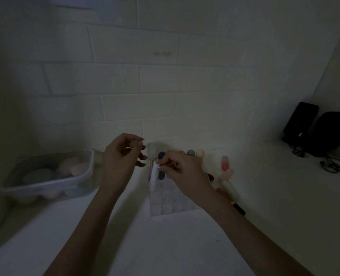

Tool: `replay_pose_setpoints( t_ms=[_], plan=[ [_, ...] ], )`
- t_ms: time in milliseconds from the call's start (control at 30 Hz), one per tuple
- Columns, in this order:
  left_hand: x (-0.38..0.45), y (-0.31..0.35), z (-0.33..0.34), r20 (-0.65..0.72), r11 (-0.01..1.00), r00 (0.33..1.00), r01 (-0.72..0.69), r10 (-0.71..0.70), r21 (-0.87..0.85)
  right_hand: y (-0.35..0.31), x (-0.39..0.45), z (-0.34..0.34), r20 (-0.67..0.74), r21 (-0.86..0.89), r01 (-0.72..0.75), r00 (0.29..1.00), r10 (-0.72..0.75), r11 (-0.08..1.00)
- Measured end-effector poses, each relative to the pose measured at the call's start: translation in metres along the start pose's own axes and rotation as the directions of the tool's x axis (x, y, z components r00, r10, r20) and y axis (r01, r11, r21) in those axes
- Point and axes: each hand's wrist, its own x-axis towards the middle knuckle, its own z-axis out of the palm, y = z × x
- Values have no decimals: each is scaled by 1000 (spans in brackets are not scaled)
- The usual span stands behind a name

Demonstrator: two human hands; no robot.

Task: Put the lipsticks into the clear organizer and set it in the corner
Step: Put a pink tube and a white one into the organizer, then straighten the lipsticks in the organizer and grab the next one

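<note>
The scene is dim. A clear gridded organizer (170, 204) stands on the white counter near the tiled wall, with several lipsticks upright in its far cells, among them a dark blue one (161, 175). My right hand (182, 172) is over the organizer and pinches a white lipstick tube (154, 173) by its upper part, the tube's lower end in a left cell. My left hand (121, 158) hovers just left of the organizer, fingers loosely curled, holding nothing. More lipsticks (225, 163) lie on the counter to the right, partly hidden by my right forearm.
A clear plastic tub (47, 188) with pale round items sits at the left against the wall. Two black devices (314, 130) with cables stand in the right corner. The counter (185, 246) stretches toward me.
</note>
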Motion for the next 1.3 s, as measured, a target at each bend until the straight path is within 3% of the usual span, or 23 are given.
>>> replay_pose_setpoints(
  t_ms=[67,200,367,433,533,633,733,800,933,1033,1300],
  plan=[
    [-1,1,1,14,1000,1000,-3,3,7,-2,0,-1,11,-33,3,1000,-2,999],
    [-2,1,3,13,999,1000,-21,21,32,1,5,-6,13,71,-34,999,33,997],
    [-1,0,2,-25,998,999,-41,42,51,-2,10,-34,-113,183,-39,992,60,982],
    [-3,0,2,-33,995,997,-61,63,76,0,14,-58,-194,121,-42,979,65,992],
    [-6,2,3,-28,984,994,-103,108,143,21,13,-101,-183,-78,-162,972,146,984],
    [-10,3,5,-6,963,987,-153,158,224,56,3,-137,-135,-319,-352,936,326,880],
    [-12,2,8,7,922,973,-220,230,319,77,-7,-149,-9,-403,-531,817,577,745],
    [-14,1,9,52,872,952,-296,300,390,84,-10,-146,21,-439,-593,744,667,675],
    [-18,-3,10,184,735,908,-414,377,537,90,-12,-132,-16,-438,-603,746,665,667],
    [-19,-5,11,206,714,910,-410,358,568,91,-10,-132,-24,-386,-591,774,633,709],
    [-18,-7,11,219,704,911,-410,350,580,76,-7,-129,46,-384,-602,745,666,700]
  ],
)
